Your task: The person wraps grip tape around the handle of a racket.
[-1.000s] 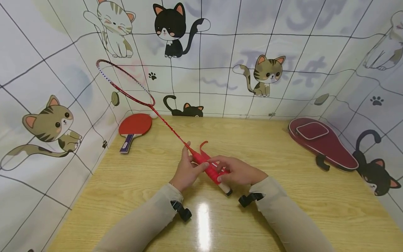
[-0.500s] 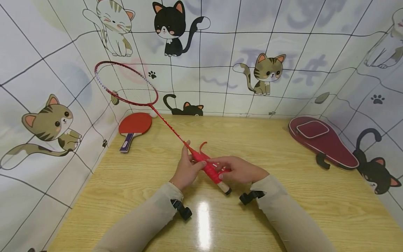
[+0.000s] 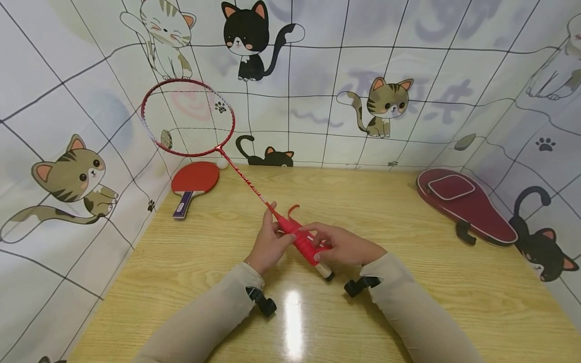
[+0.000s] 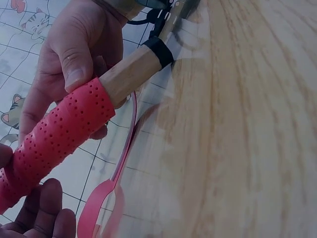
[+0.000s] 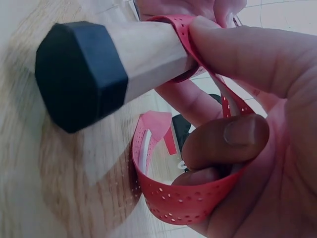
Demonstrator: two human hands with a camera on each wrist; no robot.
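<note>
A red badminton racket (image 3: 242, 175) slants across the head view, its head raised before the back wall. My left hand (image 3: 269, 247) holds the upper handle between thumb and fingers. Perforated red grip tape (image 4: 62, 131) covers much of the handle in overlapping turns. Beyond the tape, bare wood (image 4: 131, 74) shows, ending in a black butt cap (image 5: 79, 77). My right hand (image 3: 342, 245) pinches the tape near its last turn, thumb pressed on it, fingers curled around the strip. A loose tail of tape (image 5: 185, 201) loops below that hand. Its backing shows white in places.
A red table tennis bat (image 3: 195, 179) lies at the back left of the wooden table (image 3: 218, 322), with a white ball (image 3: 222, 163) behind it. At the right lies a dark red bat case (image 3: 463, 201) with a black strap (image 3: 465, 234). Cat-printed walls stand around.
The racket has turned about its shaft: its head, seen narrow before, now shows its round face more fully. Both hands stay in nearly the same place on the handle.
</note>
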